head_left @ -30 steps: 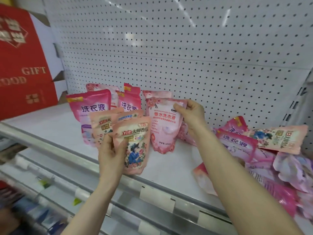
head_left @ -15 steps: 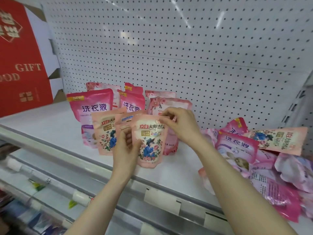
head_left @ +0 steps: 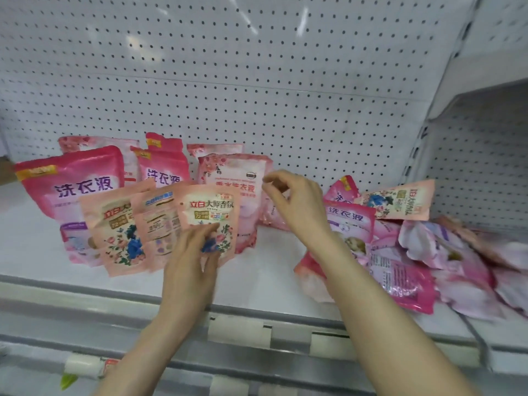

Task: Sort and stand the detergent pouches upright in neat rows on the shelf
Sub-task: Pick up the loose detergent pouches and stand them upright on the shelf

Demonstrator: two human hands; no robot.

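A peach floral pouch stands upright at the front of the white shelf. My left hand holds its lower part, fingers over the print. Two more peach pouches stand to its left. Behind them stand pink pouches and a pale rose pouch. My right hand hovers just right of the peach pouch, fingers curled and apart, holding nothing. A loose heap of pink pouches lies flat on the shelf's right side.
White pegboard backs the shelf. A metal price rail with blank label holders runs along the front edge. A shelf upright and another bay stand at the right.
My left hand set the peach pouch down in the front row. My right hand let go of its top and drew back to the right. The camera turned right.
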